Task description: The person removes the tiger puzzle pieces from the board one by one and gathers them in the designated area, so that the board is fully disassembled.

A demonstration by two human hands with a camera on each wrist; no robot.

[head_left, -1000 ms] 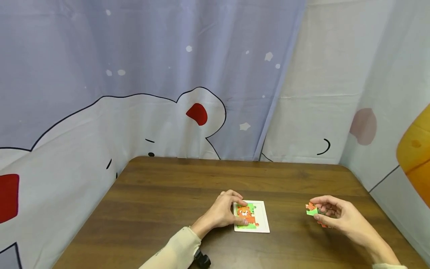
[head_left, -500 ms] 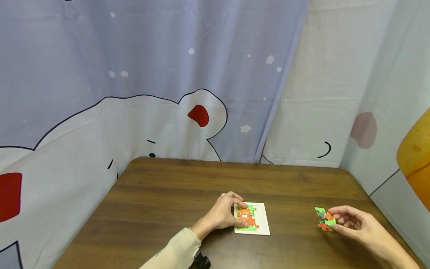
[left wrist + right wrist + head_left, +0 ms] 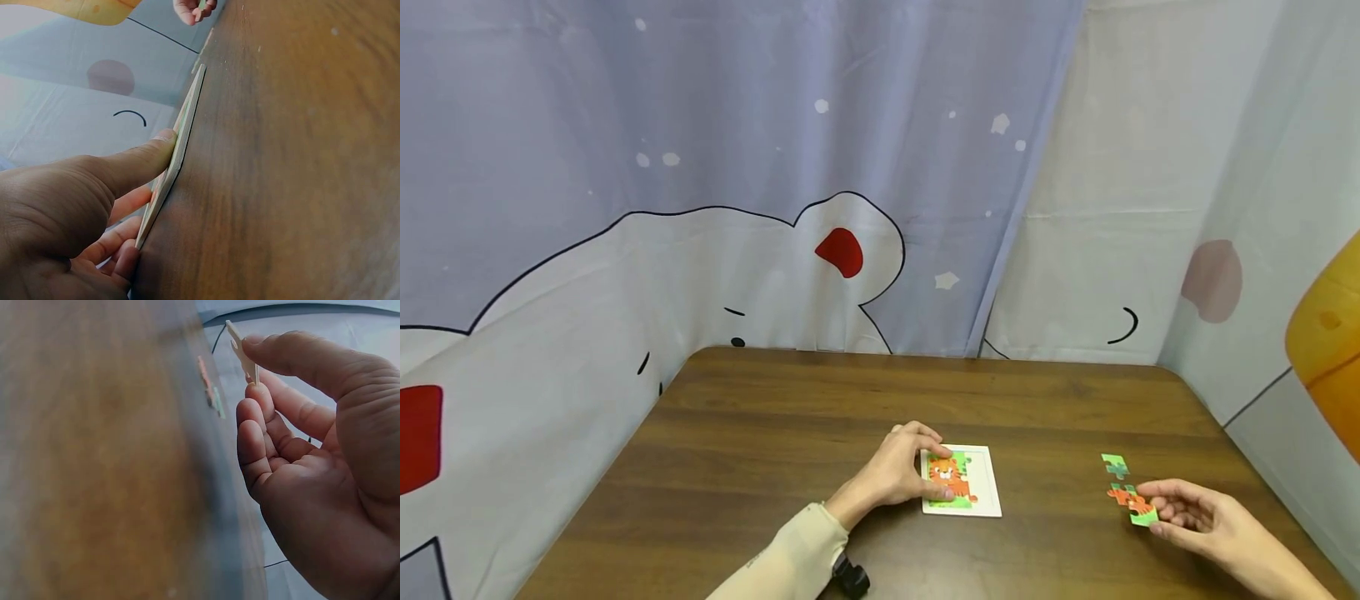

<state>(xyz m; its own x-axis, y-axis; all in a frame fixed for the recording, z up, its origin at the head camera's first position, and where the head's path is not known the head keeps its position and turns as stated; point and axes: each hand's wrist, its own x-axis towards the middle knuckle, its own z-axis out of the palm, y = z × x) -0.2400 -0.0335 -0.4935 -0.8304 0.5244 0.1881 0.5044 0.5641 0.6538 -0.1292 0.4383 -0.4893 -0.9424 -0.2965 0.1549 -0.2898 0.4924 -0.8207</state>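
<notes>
Now your puzzle piece (image 3: 1144, 517) is at about 3 o'clock from the white board (image 3: 987, 485). Your right hand (image 3: 1206, 518) pinches it; it has moved toward 6 o'clock. Your left hand (image 3: 889, 475) still holds the board's 9 o'clock side.

A bare strip of table (image 3: 1047, 479) lets a hand pass between the puzzle board (image 3: 987, 483) and the loose pieces (image 3: 1115, 463). The left hand (image 3: 891, 473) blocks the puzzle board's left side.

Over there a brown wooden table (image 3: 760, 417) is carrying a white puzzle board (image 3: 986, 483) — and, well apart, a green piece (image 3: 1115, 464) and an orange piece (image 3: 1118, 495) are lying.
</notes>
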